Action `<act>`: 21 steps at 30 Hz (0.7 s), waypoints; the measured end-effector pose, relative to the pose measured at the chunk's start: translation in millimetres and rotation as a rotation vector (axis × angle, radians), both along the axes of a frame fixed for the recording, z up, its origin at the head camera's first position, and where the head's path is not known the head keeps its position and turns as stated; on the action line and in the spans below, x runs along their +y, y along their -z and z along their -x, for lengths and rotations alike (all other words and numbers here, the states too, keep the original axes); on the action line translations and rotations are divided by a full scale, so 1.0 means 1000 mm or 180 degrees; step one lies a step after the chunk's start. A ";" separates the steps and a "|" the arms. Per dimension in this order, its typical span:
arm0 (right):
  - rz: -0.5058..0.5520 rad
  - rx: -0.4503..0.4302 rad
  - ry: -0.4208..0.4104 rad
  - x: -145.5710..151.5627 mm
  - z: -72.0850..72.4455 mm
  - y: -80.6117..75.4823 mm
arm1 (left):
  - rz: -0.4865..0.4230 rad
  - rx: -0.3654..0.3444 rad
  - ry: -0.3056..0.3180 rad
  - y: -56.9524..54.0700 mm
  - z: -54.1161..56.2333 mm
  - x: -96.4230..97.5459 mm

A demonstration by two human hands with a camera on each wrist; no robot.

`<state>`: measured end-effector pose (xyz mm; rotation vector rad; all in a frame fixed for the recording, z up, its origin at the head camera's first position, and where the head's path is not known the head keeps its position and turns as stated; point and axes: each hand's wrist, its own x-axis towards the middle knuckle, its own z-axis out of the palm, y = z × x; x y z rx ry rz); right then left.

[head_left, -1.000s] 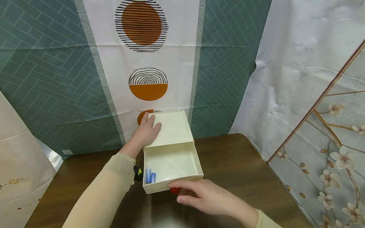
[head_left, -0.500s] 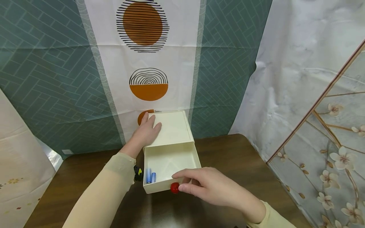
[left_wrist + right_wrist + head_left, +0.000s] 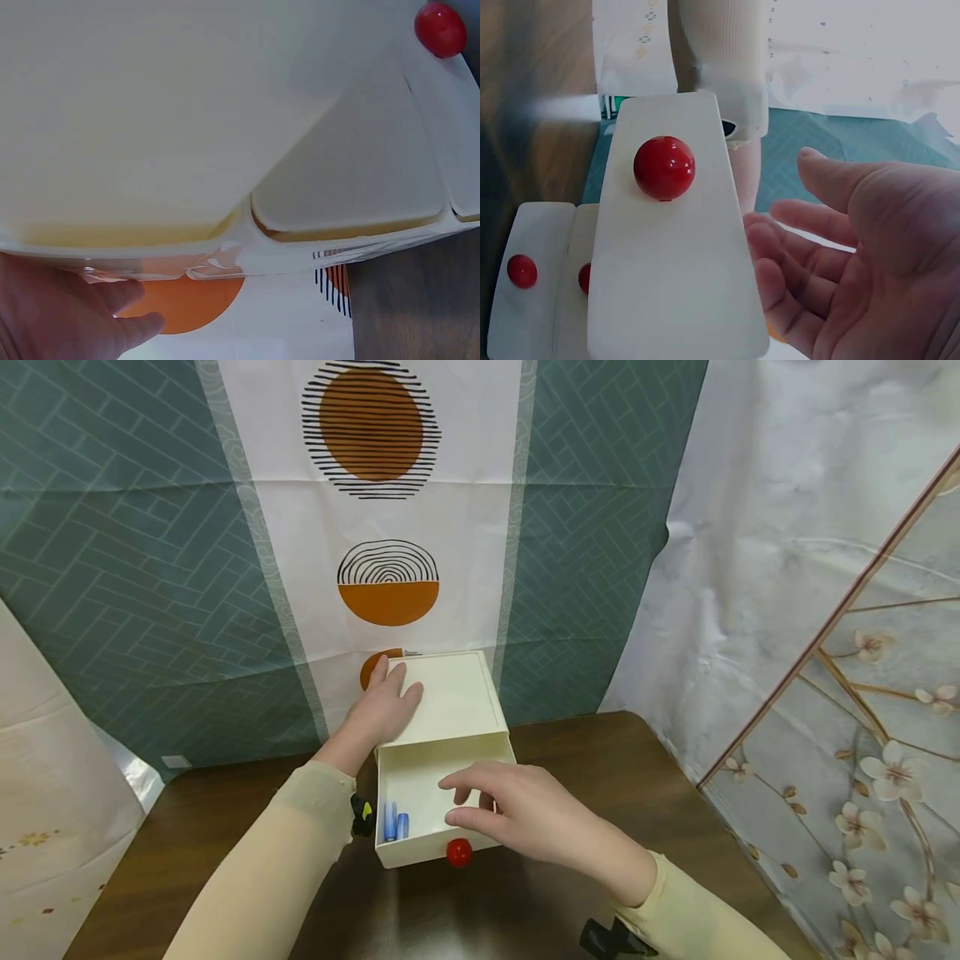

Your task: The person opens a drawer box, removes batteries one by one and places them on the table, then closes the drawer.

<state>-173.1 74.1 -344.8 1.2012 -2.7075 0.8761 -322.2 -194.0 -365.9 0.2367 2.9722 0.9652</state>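
A small cream drawer cabinet (image 3: 459, 693) stands on the table, its top drawer (image 3: 416, 854) pulled out. My left hand (image 3: 381, 708) rests flat on the left part of the cabinet's top, fingers spread. Inside the drawer's front left corner are two blue cylinders that look like batteries, a longer one (image 3: 390, 821) and a shorter one (image 3: 402, 826). Over the right side of the drawer hovers my right hand (image 3: 517, 810), fingers loosely bent with nothing between them. Below it shows the drawer's round red knob (image 3: 459, 852), untouched.
Two more drawer fronts with red knobs (image 3: 522, 271) are pushed in, seen in the right wrist view. The brown wooden table (image 3: 592, 777) runs back to a patterned green and white cloth (image 3: 600, 568). A floral sheet (image 3: 840, 760) hangs on the right.
My right hand has left the red knob at the drawer front and moved up and forward, over the drawer's opening. The left hand stays on the cabinet top; the drawer has not moved.
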 end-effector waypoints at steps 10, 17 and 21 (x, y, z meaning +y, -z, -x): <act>-0.0278 0.0305 0.0143 -0.014 0.008 -0.001 | 0.0008 0.0034 -0.0008 0.002 0.002 0.000; -0.0491 0.0304 0.0135 -0.028 0.014 -0.002 | 0.0008 0.0060 0.0018 0.001 0.001 0.000; -0.0562 0.0218 0.0063 -0.037 0.019 -0.002 | 0.0021 0.0087 0.0026 0.001 0.001 0.001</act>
